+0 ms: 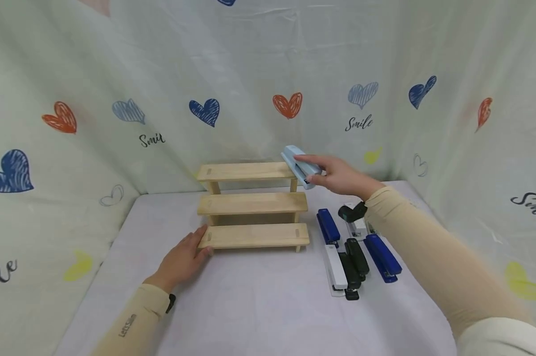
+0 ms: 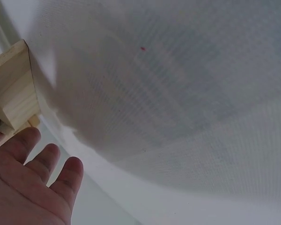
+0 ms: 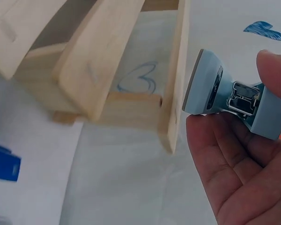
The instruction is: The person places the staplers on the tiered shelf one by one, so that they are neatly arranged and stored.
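Across the backdrop (image 1: pixel 250 59) on my head feed, I read "Smile" in black script at upper right, a second copy broken by a fold at upper left, and scribbled hearts in blue and orange-red. Toward the bottom left, small dark print on the beige sleeve (image 1: pixel 143 309) looks like "LetsSlim".

Mid-frame I have a three-tier rack (image 1: pixel 252 203) of pale wood, its flat planks showing faint grain, standing on a worktop (image 1: pixel 259 306) under white cloth. Just right of centre, the right hand (image 1: pixel 339 175) pinches a light-blue stapler (image 1: pixel 301 165) between thumb and fingers, close by the top plank's right end. My right wrist view shows its smooth, waisted shell, a grey-edged base and bare metal works in the middle.

At lower left of centre, the left hand (image 1: pixel 183 259) touches the lowest plank's left end, its fingers loosely extended and grasping nothing I can see.

Right of the rack lies a cluster of long, slim staplers (image 1: pixel 358 258) in blue, white and black.
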Motion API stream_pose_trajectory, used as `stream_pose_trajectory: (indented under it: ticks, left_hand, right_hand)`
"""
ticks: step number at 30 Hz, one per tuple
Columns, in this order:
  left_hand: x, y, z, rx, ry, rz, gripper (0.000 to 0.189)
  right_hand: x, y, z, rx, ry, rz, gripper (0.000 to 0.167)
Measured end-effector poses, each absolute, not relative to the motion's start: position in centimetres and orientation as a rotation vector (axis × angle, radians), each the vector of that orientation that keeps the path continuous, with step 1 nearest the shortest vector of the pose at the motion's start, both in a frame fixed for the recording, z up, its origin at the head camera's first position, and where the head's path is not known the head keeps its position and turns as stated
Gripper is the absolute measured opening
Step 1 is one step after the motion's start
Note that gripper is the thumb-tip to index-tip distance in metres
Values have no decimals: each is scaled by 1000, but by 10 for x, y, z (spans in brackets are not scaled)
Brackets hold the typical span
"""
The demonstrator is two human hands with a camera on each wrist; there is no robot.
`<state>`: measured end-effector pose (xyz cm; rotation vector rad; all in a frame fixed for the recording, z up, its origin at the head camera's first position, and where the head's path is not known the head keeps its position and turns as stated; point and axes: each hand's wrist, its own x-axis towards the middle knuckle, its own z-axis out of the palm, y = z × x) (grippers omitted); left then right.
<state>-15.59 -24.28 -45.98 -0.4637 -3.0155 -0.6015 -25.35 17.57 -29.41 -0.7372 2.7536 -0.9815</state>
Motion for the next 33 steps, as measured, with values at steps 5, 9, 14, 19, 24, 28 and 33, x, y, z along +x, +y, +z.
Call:
stream_pose_trajectory:
  ticks: [5,9,14,19,24,28,33]
  left_hand:
    - [-159,-246,-463,-460,-3017,-589,68]
    - [-161,-248,-466,-459,-3020,-602,68]
    - [-161,-247,-465,-461,-3015,-609,68]
    - [-160,-245,-463,-448,-3023,-617,67]
    - [-158,-243,-460,-445,-3023,-632,68]
    - [-158,-243,-460,-450,-3019,-635,67]
    - [-158,-245,-461,-445,-3010,-629,67]
  right_hand:
    - [-271,144,-293,-766,2720,-1003,59]
    - [-282,124,-296,-755,2700,-1014,58]
    - [-287,101,-297,-713,2701,-1004,58]
    - [-291,79,-300,-712,2686,-1011,57]
    - [-290,63,-306,-737,2666,-1008,54]
    - [-289,55,-308,-728,2662,-1040,50]
    - [-291,48,-313,-771,2608,-1124,52]
